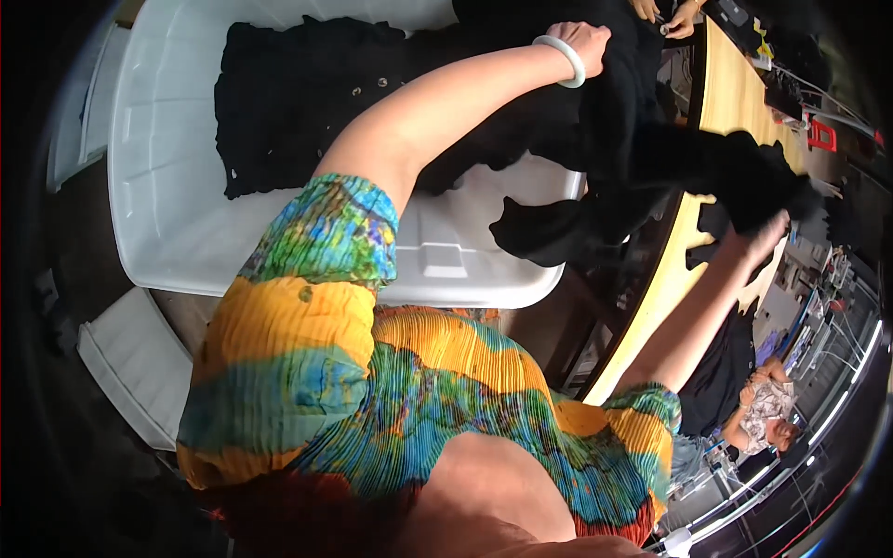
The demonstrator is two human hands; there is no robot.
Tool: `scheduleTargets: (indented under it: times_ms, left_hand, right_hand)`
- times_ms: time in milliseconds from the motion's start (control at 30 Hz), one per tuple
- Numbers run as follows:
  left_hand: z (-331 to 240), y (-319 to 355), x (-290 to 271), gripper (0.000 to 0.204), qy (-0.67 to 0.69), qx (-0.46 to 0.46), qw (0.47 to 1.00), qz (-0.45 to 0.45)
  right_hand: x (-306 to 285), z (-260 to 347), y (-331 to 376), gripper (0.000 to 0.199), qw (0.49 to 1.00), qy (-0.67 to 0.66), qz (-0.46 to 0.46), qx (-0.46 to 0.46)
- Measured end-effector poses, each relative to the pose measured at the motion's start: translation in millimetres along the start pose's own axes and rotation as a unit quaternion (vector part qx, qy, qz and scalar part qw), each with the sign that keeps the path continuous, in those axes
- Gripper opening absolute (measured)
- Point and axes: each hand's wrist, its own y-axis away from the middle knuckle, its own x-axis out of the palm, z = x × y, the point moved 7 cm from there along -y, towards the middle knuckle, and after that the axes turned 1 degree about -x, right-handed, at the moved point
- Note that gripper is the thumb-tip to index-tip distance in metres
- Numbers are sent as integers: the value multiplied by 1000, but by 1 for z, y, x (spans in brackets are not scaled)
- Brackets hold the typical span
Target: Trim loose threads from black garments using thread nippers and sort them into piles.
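Note:
My left hand [584, 48], with a pale bangle at the wrist, is closed on a black garment [614, 112] above the far right of a white plastic bin. From there the dark cloth stretches rightward to my right hand [768, 234], which grips its other end over the wooden table. Motion blurs that end, and the cloth partly hides the right fingers. Inside the bin [163, 223] lies more black clothing [288, 102] with small round metal fittings. A loose flap of black cloth [539, 231] hangs over the bin's near right rim.
A wooden table [642, 307] with a dark edge runs along the right, bearing black cloth. Another person's hands [684, 17] hold a small item at the far end. A seated person [763, 409] is farther right. A red stool [822, 136] and a white container [135, 363] stand nearby.

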Motion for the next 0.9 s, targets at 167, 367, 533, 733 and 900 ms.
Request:
scheduleTargets:
  times_ms: [167,367,533,733,900]
  left_hand:
    - [-19,10,31,64,21,26,999,31]
    - [-4,28,33,71,21,20,1000,8]
    - [36,88,56,69,60,-15,998,8]
    - [202,238,153,55,82,-225,963,128]
    - [381,335,170,77,-57,-548,834,37]
  right_hand:
    - [38,-72,15,39,982,130,-61,124]
    - [114,-87,70,29,990,121,-3,67]
    - [165,-90,85,25,971,238,40,1]
    - [197,-95,90,22,903,395,24,-166]
    - [176,-109,87,25,896,413,-13,-162]
